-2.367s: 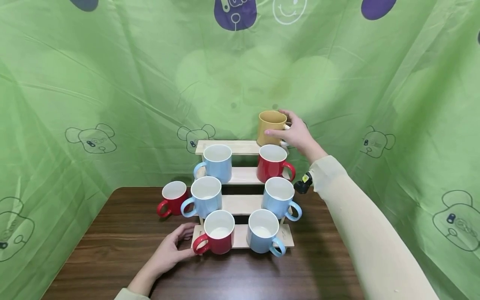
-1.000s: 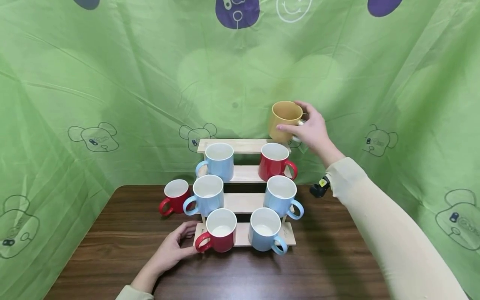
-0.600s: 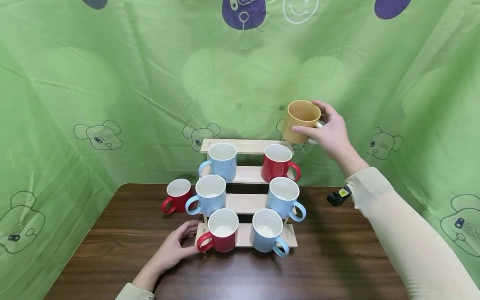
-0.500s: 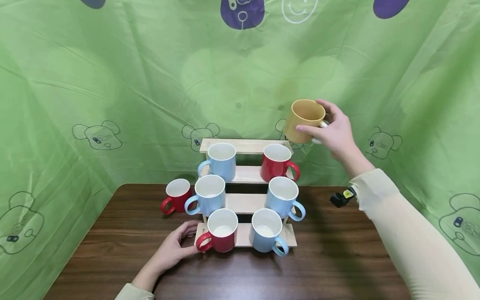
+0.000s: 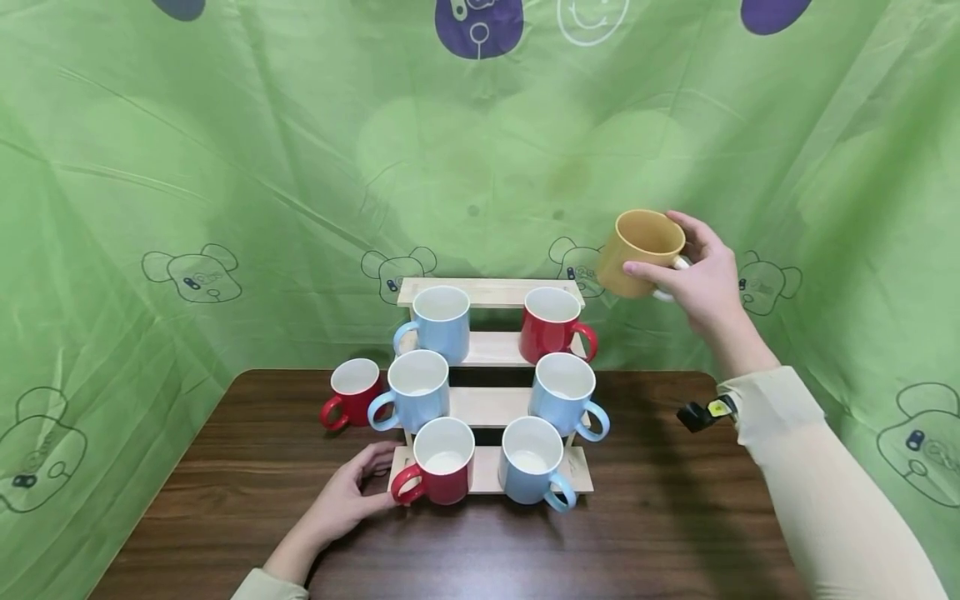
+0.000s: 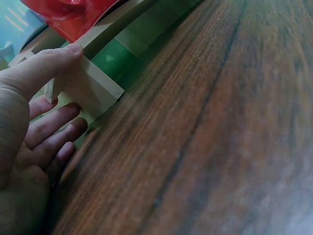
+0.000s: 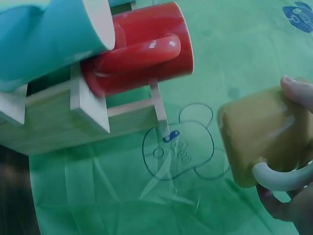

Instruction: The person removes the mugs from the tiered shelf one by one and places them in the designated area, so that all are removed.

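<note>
My right hand [image 5: 708,271] grips a yellow mug [image 5: 633,271] with a white handle, thumb on the near side. The mug is tilted in the air, right of the top board of a stepped wooden rack [image 5: 487,292]. In the right wrist view the yellow mug [image 7: 266,129] hangs apart from the rack. My left hand [image 5: 348,496] holds the left end of the rack's bottom board, beside a red mug [image 5: 446,462]. The left wrist view has the thumb on the board's edge and the index fingertip against its end, other fingers curled below.
Light blue mugs [image 5: 528,462] and a second red mug [image 5: 551,325] stand on the three lower boards. Another red mug [image 5: 354,396] stands on the brown table [image 5: 225,500], left of the rack. A green cloth [image 5: 262,150] hangs behind and at both sides.
My right hand has lifted the yellow mug off the right end of the top board and carried it rightward, tilting it. The left hand has stayed at the rack.
</note>
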The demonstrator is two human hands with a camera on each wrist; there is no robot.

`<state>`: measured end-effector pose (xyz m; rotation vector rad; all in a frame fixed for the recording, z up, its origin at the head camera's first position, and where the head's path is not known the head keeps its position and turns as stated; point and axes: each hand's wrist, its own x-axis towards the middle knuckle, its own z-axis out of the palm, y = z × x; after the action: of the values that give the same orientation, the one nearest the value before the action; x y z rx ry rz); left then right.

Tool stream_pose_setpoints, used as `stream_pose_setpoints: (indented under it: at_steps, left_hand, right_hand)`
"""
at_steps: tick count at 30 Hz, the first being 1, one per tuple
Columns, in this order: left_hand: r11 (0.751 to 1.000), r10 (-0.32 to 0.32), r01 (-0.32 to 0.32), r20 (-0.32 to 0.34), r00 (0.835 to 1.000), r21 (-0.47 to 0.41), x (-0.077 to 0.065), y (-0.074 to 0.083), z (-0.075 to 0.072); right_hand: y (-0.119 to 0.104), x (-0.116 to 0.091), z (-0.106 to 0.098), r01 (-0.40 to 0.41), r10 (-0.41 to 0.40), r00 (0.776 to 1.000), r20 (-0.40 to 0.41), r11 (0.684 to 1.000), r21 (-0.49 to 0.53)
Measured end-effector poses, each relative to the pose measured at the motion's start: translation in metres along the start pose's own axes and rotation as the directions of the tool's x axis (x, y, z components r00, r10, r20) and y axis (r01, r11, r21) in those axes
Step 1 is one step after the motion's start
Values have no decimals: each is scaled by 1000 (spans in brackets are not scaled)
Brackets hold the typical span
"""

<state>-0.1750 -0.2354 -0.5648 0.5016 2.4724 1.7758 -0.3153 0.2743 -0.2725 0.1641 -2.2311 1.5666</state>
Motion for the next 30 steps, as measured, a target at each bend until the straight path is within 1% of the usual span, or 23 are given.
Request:
stream_pose_setpoints:
  at_steps: [4,7,13,17,22,24,30]
  left_hand:
    - [1000,29,-29,5,1000,-3,-1,0,0]
    - [999,44,-44,4,999,3,-1,0,0]
    - [1000,9,-9,-8,1000,14,0,1,0]
    - [1000,-9,9,-5,1000,18,-1,1,0]
    - [1000,-28,28,-2,1000,13,-1,0,-1]
    - [1000,-24,24,0,1000,9,-1,0,-1]
    - [1000,-11,11,0,1000,9,-1,0,0]
  right_hand:
    - [13,-8,-9,-4,3,1000,-18,999,-46]
    - [24,-14,-14,-7,6,1000,-29,998,-55]
    - [49,-23,-17,-51,50,998,-38,998,-39]
    - [64,-30,-16,-76,74,996,-42,996,-47]
    - [82,-38,-12,-82,77,995,-55,992,-95]
    - [88,-42,-9,-80,74,996,-58,990,-118]
    - [109,-51,-3,-79,72,996,-58,988,-134]
